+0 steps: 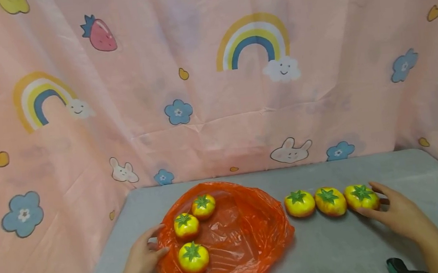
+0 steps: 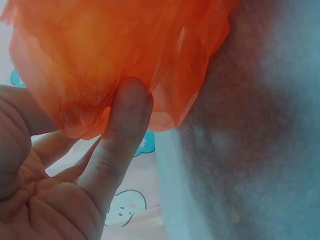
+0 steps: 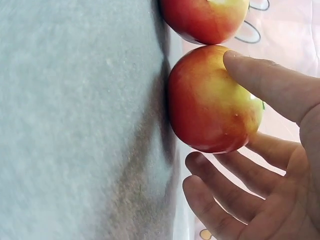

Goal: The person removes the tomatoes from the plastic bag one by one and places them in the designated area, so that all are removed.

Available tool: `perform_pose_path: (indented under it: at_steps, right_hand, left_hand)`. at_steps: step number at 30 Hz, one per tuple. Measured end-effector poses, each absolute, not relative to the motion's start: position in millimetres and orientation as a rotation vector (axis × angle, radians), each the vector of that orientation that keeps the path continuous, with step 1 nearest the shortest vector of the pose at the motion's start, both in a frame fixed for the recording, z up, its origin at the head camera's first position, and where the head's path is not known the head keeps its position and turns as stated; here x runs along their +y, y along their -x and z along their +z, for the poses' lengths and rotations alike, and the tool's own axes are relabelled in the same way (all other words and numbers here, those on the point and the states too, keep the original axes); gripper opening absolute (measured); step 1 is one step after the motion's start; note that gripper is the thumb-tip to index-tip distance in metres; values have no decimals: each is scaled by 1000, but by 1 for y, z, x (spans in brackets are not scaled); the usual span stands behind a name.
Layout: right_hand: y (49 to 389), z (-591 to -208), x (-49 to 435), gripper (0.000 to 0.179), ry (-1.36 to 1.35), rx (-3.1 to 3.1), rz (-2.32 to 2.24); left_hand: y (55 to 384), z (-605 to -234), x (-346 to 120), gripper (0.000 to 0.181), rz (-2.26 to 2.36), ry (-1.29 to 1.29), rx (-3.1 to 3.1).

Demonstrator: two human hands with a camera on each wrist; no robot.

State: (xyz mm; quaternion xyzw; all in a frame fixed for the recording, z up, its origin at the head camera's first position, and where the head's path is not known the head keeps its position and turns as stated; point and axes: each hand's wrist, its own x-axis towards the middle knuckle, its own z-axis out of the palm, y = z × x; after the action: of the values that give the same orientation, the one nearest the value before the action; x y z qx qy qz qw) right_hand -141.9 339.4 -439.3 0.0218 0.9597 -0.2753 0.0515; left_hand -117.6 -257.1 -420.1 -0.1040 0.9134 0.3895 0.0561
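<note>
A red-orange plastic bag [image 1: 253, 247] lies spread on the table with its mouth wide, and three yellow-and-red tomatoes [image 1: 193, 258] with green leafy tops sit in its left part. My left hand [image 1: 145, 255] holds the bag's left edge; in the left wrist view the thumb [image 2: 127, 107] presses the film from outside. To the right of the bag, three more such tomatoes stand in a row. My right hand [image 1: 398, 209] grips the rightmost tomato [image 1: 361, 196], thumb on its near side and index finger on its far side. The other fingers [image 3: 215, 200] spread beside it.
The left tomato [image 1: 299, 203] and middle tomato [image 1: 330, 202] of the row stand close by. A grey table [image 1: 325, 249] ends at a pink patterned curtain [image 1: 214, 88] behind and at the sides. A dark strap piece [image 1: 398, 266] shows by the right wrist.
</note>
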Motion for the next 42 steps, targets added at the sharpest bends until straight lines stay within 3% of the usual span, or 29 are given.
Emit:
perform_pose_path:
  at_steps: [14,24,30,42]
  right_hand:
    - [137,-422,327,95,55,3065,-777]
    - [122,-378,233,91,158,3042,-875]
    - [116,-359,165,78,348,2948,-1040]
    - [106,-354,71,65,457,2658,-1277]
  left_hand:
    - [113,-423,-260,58,1194,294,2804]
    - [115,-419,-257,58,1205,288,2794]
    - [116,-417,-256,58,1197,283,2800]
    - [116,-420,-257,57,1210,305,2787]
